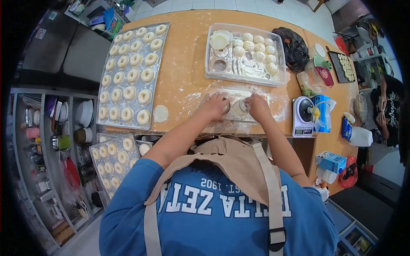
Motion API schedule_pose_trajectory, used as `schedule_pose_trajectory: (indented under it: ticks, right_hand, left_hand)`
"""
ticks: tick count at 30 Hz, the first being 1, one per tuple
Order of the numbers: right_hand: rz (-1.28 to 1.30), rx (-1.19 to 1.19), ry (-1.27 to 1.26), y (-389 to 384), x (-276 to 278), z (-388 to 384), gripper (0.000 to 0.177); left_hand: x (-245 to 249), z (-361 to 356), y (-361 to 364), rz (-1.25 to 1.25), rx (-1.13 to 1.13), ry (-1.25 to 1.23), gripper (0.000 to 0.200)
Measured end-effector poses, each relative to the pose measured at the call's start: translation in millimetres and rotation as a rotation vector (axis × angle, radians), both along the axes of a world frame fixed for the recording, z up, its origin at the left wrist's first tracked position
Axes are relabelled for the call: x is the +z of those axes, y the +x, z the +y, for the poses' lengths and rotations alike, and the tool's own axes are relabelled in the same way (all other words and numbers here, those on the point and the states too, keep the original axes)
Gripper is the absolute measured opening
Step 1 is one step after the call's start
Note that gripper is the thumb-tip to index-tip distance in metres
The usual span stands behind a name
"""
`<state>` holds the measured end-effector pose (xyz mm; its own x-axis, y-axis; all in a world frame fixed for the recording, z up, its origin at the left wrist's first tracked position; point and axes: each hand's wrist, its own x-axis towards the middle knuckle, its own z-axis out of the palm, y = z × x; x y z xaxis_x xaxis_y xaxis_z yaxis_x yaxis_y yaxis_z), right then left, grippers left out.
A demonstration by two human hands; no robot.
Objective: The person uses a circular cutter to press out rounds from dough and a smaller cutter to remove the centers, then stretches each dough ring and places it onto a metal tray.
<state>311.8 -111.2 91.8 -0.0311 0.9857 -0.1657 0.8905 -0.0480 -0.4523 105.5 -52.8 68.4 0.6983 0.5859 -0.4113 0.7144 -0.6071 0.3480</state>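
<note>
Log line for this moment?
left hand: grip unclear; right hand: at pale round object; rectangular grey metal tray: pale dough rings

- Angles left forearm (181, 134) forward and inward;
- slants right forearm (278, 143) forward and inward too;
- lowers left hand (215, 105) palm down, fingers bent inward;
- curls right hand (258, 106), fingers toward the left;
- holds both hands near each other, apart.

One left hand (215, 104) and one right hand (258, 106) make two. One plastic box (245, 81) carries eleven dough balls (259, 47); one large tray (154, 87) carries about twenty-five dough rings (137, 75). Besides these: one flat dough disc (160, 114), one kitchen scale (300, 120), one black bag (294, 47), one dark tray (335, 64), its small pieces too tiny to count.
</note>
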Motion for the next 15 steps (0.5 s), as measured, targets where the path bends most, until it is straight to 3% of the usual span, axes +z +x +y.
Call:
schedule_pose_trajectory:
  ticks: [5, 8, 15]
  right_hand:
    - [-0.098, 0.052, -0.055, -17.5, -6.7, -5.9, 0.016]
    - [-0.186, 0.096, -0.132, -24.0, 0.1, -2.3, 0.021]
    - [-0.147, 0.103, -0.042, -29.5, -20.0, -9.5, 0.011]
  left_hand:
    - [2.5, 0.4, -1.0, -0.003, -0.005, -0.003, 0.103]
    - [2.1, 0.6, -1.0, -0.01, -0.006, -0.011, 0.103]
    - [0.7, -0.7, -1.5, -0.022, 0.009, -0.016, 0.103]
